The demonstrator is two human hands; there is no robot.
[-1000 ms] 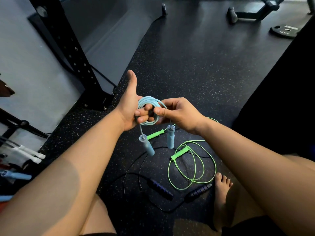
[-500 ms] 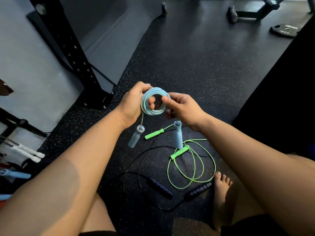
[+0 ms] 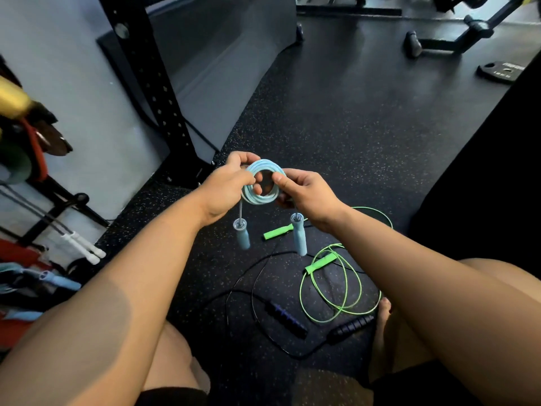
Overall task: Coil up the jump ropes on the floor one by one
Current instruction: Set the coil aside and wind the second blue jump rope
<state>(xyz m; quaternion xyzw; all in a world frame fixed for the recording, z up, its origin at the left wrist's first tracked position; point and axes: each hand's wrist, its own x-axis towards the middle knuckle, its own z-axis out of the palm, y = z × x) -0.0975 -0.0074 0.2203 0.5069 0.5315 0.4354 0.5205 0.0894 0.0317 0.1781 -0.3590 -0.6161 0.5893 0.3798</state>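
The blue jump rope [image 3: 262,183], in the middle of the frame, is wound up and held tight by the left hand [image 3: 225,189] and right hand [image 3: 307,191]. The green jump rope [image 3: 345,282] and black jump rope [image 3: 281,320], lower on the floor [image 3: 351,127], are not yet coiled.

my left hand [image 3: 225,186] and right hand [image 3: 307,194] hold the light blue jump rope [image 3: 257,199] up in front of me, wound into a small tight coil. my left fingers [image 3: 243,158] curl over the coil's left side. my right thumb presses on its right side, with the other fingers tucked behind. the two blue handles [image 3: 242,235] hang below the coil, apart from each other and off the floor [image 3: 351,127]. on the floor beneath lie the green jump rope [image 3: 320,263] in loose loops and the black jump rope [image 3: 285,319], uncoiled, one dark handle near my bare foot [image 3: 383,317]. a black rack upright [image 3: 152,83] stands to the left.
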